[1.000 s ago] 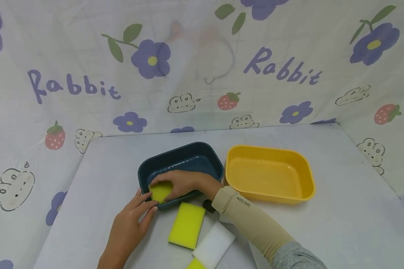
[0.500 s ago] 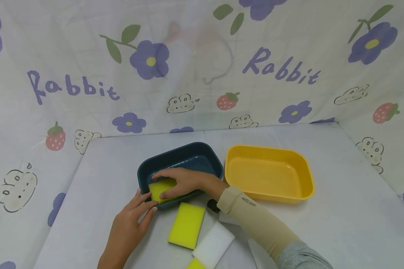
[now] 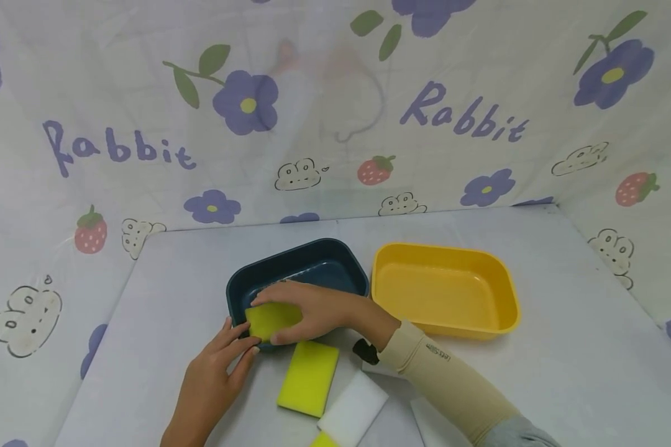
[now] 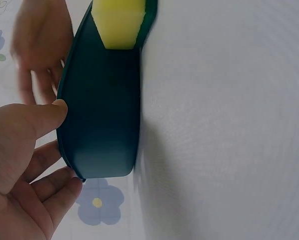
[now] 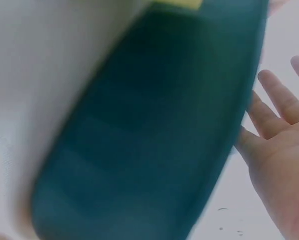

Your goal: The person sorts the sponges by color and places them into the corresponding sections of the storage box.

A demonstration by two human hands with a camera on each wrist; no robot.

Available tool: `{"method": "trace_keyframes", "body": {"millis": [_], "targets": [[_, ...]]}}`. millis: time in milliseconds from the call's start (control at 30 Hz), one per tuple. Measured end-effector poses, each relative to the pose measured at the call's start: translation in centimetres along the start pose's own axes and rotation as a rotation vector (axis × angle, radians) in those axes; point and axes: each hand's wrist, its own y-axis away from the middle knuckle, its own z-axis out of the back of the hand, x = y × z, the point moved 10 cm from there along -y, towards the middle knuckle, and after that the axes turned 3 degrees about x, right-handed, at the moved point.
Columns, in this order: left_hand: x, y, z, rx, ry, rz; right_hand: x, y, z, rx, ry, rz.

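At the left end of the dark blue basin [image 3: 335,248], my left hand [image 3: 212,372] holds the rim, its thumb on the near wall and fingers over the edge, as the left wrist view shows. A yellow sponge [image 3: 265,320] lies inside that end of the basin. Over it is my right hand [image 3: 321,313], fingers spread and extended; in the right wrist view this hand [image 5: 289,150] has straight fingers and a bare palm beside the basin wall [image 5: 149,125]. Another yellow sponge [image 3: 309,377] lies in front of the basin.
To the right stands a yellow basin [image 3: 447,292]. A white sponge [image 3: 353,406] and the corner of a further yellow sponge [image 3: 324,441] lie at the front. A white block is partly hidden beneath the right forearm. A printed curtain [image 3: 335,124] hangs behind the table.
My right hand has slid right and toward me, its fingers loosening from the sponge in the blue basin, so more of that sponge shows. My left hand has stayed on the rim.
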Motion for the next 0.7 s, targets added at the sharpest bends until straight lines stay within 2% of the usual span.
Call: {"method": "trace_keyframes", "body": {"millis": [167, 400, 567, 700], "targets": [[0.1, 0.1, -0.1, 0.006, -0.010, 0.010, 2.6, 1.0, -0.9, 0.037, 0.002, 0.082], [0.0, 0.3, 0.1, -0.023, -0.017, -0.015, 7.9, 2.8, -2.6, 0.072, 0.006, 0.334], [-0.1, 0.1, 0.0, 0.012, -0.022, -0.007, 10.3, 3.6, -4.7, 0.142, 0.041, 0.405], [-0.2, 0.1, 0.1, 0.014, -0.014, -0.006, 11.2, 4.0, -6.5, 0.184, 0.079, 0.448]]}}
